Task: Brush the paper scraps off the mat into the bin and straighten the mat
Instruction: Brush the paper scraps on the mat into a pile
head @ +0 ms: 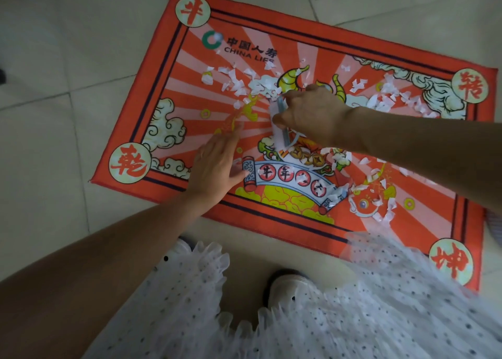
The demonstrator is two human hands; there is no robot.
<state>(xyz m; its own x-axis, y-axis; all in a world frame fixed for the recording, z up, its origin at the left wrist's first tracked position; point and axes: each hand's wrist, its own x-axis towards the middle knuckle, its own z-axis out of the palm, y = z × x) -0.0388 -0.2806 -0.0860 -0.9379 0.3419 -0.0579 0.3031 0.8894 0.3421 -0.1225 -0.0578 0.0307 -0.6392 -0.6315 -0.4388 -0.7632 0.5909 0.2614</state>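
- Step in hand: sweeping the paper scraps together on the mat; none have left it yet, by the look of things
- Right hand: fingers curled round a pale, narrow brush, its working end resting near the mat's centre against the scrap cluster
- Left hand: fingers straight, palm flat on the mat near its near-left edge, holding nothing, apparently pinning the mat
- Scrap locations: one dense cluster toward the far-left part, a second near the far-right corner, a looser scatter along the near-right part
- Count: one mat, one brush, two hands; scraps too many to count; no bin in view
- Next move calls for herding all three groups toward one edge, then a bin alongside that edge
- The mat lies askew to the floor tile joints; straightening not yet done
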